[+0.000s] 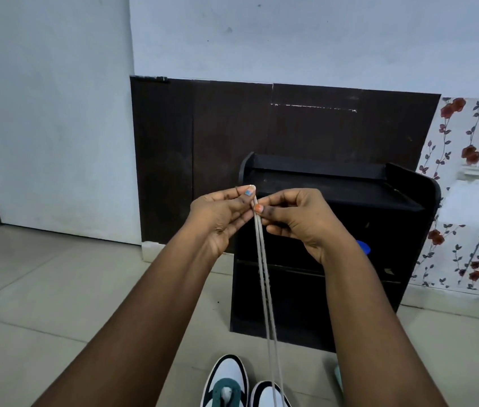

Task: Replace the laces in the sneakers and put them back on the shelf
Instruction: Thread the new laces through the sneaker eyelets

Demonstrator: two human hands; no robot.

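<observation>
Grey lace (263, 277) doubled, both ends pinched together in left hand (217, 212) and right hand (294, 215) grip, strands running down to right-side sneaker (267, 395). Second sneaker (225, 383) beside it. Lacing unfinished; black shelf (335, 186) beyond grip, bare on top.

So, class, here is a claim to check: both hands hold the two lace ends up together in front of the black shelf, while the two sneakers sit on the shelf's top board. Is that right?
Not quite. The head view shows the sneakers on the floor near the person, not on the black shelf. The rest stands: the left hand and right hand pinch the lace ends together in front of the shelf.
</observation>
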